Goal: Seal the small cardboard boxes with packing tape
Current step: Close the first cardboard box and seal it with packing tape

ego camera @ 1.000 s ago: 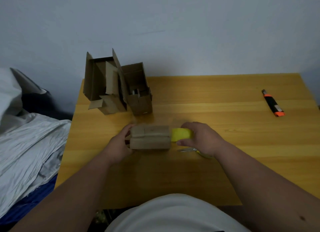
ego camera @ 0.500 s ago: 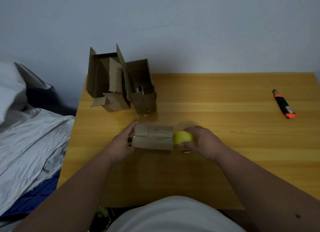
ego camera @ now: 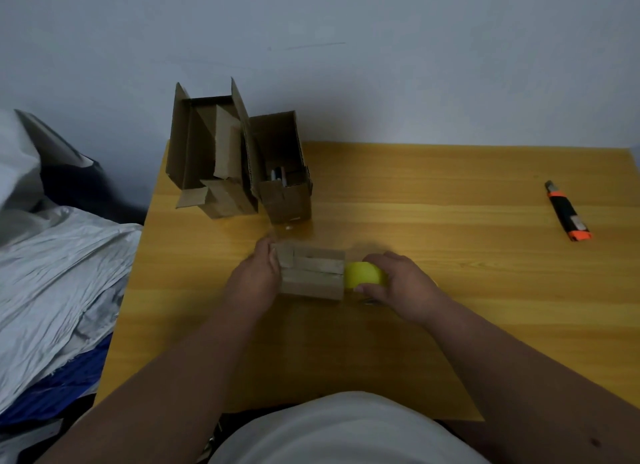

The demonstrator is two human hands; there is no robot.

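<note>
A small cardboard box lies with its flaps folded shut on the wooden table, in front of me. My left hand presses against the box's left end and holds it. My right hand grips a yellow tape roll that touches the box's right end. Two more cardboard boxes stand open at the back left: a taller one with raised flaps and a smaller one with dark items inside.
An orange and black utility knife lies at the table's right side. Crumpled white and grey bedding lies left of the table. A grey wall stands behind the table. A small metal object peeks out under my right hand.
The view has shifted slightly. My right hand has kept the yellow roll tight against the box's right end, and now covers the metal object that showed beside it. My left hand stays on the left end.
</note>
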